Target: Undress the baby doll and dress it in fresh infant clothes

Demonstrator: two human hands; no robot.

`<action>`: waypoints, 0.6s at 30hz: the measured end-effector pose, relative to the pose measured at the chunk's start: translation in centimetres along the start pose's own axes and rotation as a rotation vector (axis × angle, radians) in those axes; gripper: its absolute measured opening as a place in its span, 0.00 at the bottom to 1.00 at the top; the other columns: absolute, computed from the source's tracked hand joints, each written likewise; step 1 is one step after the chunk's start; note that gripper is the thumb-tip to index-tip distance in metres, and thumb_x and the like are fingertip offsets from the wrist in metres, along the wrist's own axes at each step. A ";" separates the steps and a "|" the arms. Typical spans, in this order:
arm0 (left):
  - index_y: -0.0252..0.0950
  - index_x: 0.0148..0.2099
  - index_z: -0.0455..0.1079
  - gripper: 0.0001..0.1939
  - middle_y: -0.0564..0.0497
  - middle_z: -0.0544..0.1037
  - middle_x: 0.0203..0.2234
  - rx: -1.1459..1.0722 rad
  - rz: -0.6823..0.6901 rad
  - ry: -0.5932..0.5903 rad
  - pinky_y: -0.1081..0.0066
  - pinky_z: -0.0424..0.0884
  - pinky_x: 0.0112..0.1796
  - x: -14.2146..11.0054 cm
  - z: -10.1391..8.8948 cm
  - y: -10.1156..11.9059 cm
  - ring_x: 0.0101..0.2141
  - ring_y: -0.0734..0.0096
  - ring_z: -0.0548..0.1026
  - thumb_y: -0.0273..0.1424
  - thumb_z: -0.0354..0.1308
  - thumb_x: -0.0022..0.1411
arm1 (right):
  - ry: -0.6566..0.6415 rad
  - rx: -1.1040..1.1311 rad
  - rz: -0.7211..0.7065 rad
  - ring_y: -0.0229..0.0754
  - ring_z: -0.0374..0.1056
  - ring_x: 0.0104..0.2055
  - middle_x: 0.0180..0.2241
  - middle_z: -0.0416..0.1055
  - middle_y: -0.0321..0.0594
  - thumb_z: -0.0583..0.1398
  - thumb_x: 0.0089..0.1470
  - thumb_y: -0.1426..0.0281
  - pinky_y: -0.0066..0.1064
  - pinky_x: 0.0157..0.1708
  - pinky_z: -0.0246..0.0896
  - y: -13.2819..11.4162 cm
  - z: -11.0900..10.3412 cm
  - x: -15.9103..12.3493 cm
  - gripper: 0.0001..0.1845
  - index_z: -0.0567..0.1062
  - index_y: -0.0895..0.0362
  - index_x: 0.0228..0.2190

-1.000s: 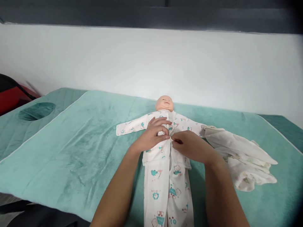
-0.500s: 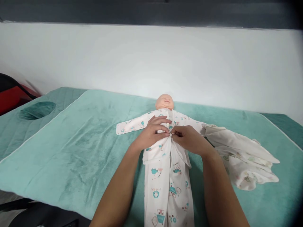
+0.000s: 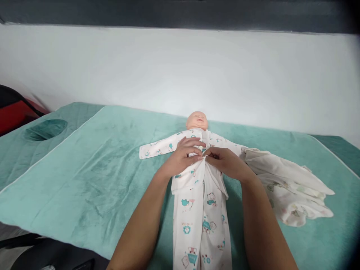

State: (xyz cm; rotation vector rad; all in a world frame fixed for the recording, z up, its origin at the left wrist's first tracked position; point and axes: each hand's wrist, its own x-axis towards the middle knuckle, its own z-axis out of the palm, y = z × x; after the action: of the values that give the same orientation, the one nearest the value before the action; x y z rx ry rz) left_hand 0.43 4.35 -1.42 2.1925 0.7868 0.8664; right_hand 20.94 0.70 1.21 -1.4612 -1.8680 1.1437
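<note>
A baby doll [image 3: 197, 120] lies on its back, dressed in a white printed jacket [image 3: 184, 181] and matching trousers [image 3: 188, 215]. My left hand [image 3: 184, 155] rests on the doll's chest, thumb and index finger pinching the jacket's front edge. Opposite it, my right hand [image 3: 223, 161] pinches the other front edge, its fingertips nearly touching the left ones. A small white button [image 3: 200, 148] shows just above the fingertips. Whatever sits exactly between the fingertips is mostly hidden. The doll's sleeves stretch out to both sides.
A crumpled white cloth [image 3: 292, 183] with faint prints lies right of the doll, against its sleeve end. Green fabric covers the bed [image 3: 84, 168], which has a face hole [image 3: 46, 129] at left. A white wall [image 3: 168, 71] stands behind; a black chair [image 3: 50, 255] is at lower left.
Both hands stay at the jacket front with only slight finger movement; the right fingers have shifted a little. The whole view has moved slightly.
</note>
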 end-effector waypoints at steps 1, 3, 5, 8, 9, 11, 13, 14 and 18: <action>0.42 0.36 0.74 0.07 0.53 0.73 0.55 0.002 -0.002 -0.003 0.52 0.39 0.67 0.0 0.0 0.0 0.63 0.63 0.60 0.35 0.57 0.66 | 0.014 0.018 0.015 0.34 0.57 0.23 0.23 0.61 0.31 0.55 0.54 0.62 0.24 0.19 0.54 0.0 0.1 0.1 0.12 0.74 0.55 0.30; 0.42 0.36 0.74 0.07 0.53 0.73 0.56 0.009 -0.008 -0.009 0.52 0.37 0.67 0.0 0.1 0.1 0.63 0.63 0.61 0.35 0.57 0.66 | 0.062 0.043 0.052 0.34 0.58 0.21 0.22 0.61 0.30 0.55 0.54 0.61 0.24 0.17 0.55 -0.1 0.5 0.3 0.12 0.73 0.55 0.29; 0.42 0.36 0.74 0.07 0.53 0.72 0.56 0.006 -0.010 -0.008 0.52 0.35 0.67 0.0 0.1 0.2 0.63 0.63 0.62 0.36 0.57 0.65 | 0.118 0.036 0.070 0.33 0.58 0.19 0.20 0.61 0.29 0.55 0.53 0.62 0.24 0.16 0.55 -0.2 0.9 0.5 0.10 0.71 0.55 0.27; 0.41 0.37 0.72 0.07 0.52 0.73 0.56 -0.027 -0.011 0.008 0.53 0.36 0.67 0.0 0.0 0.2 0.62 0.65 0.63 0.36 0.56 0.66 | 0.154 0.032 0.053 0.32 0.57 0.18 0.20 0.61 0.29 0.56 0.53 0.63 0.24 0.16 0.54 -0.2 1.2 0.6 0.09 0.70 0.55 0.26; 0.40 0.37 0.71 0.07 0.52 0.73 0.56 -0.037 -0.017 0.011 0.53 0.36 0.67 0.0 0.0 0.3 0.62 0.65 0.63 0.36 0.56 0.66 | 0.150 0.056 0.050 0.32 0.56 0.19 0.20 0.60 0.29 0.56 0.53 0.62 0.24 0.16 0.53 -0.1 1.2 0.7 0.09 0.70 0.55 0.27; 0.40 0.37 0.70 0.07 0.51 0.73 0.56 -0.056 -0.032 0.019 0.53 0.36 0.67 0.0 -0.1 0.3 0.62 0.65 0.63 0.36 0.55 0.67 | 0.128 0.133 0.050 0.33 0.54 0.19 0.20 0.58 0.29 0.57 0.53 0.60 0.24 0.16 0.52 0.1 1.1 0.7 0.11 0.70 0.54 0.27; 0.40 0.36 0.70 0.08 0.51 0.73 0.55 -0.088 -0.043 0.030 0.52 0.38 0.67 0.0 -0.2 0.4 0.61 0.64 0.64 0.36 0.55 0.67 | 0.114 0.197 0.031 0.32 0.52 0.20 0.21 0.56 0.29 0.58 0.54 0.57 0.25 0.17 0.49 0.4 0.8 0.9 0.14 0.68 0.55 0.26; 0.40 0.36 0.69 0.08 0.50 0.73 0.55 -0.121 -0.049 0.039 0.52 0.40 0.67 0.0 -0.2 0.5 0.61 0.63 0.64 0.37 0.55 0.67 | 0.114 0.212 0.012 0.32 0.50 0.21 0.21 0.55 0.29 0.58 0.54 0.56 0.25 0.18 0.48 0.6 0.7 0.9 0.16 0.67 0.55 0.25; 0.39 0.35 0.67 0.11 0.48 0.72 0.57 -0.369 -0.120 0.118 0.53 0.60 0.59 -0.3 -0.6 0.3 0.60 0.58 0.66 0.39 0.54 0.67 | 0.119 0.223 -0.098 0.33 0.49 0.24 0.22 0.55 0.29 0.60 0.54 0.54 0.27 0.24 0.45 1.0 0.4 1.1 0.20 0.65 0.56 0.24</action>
State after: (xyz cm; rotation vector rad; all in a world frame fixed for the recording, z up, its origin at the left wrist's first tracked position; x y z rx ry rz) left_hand -0.07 4.13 -0.95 1.7679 0.7394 0.9986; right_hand 20.84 1.71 -0.01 -1.2714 -1.6549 1.1512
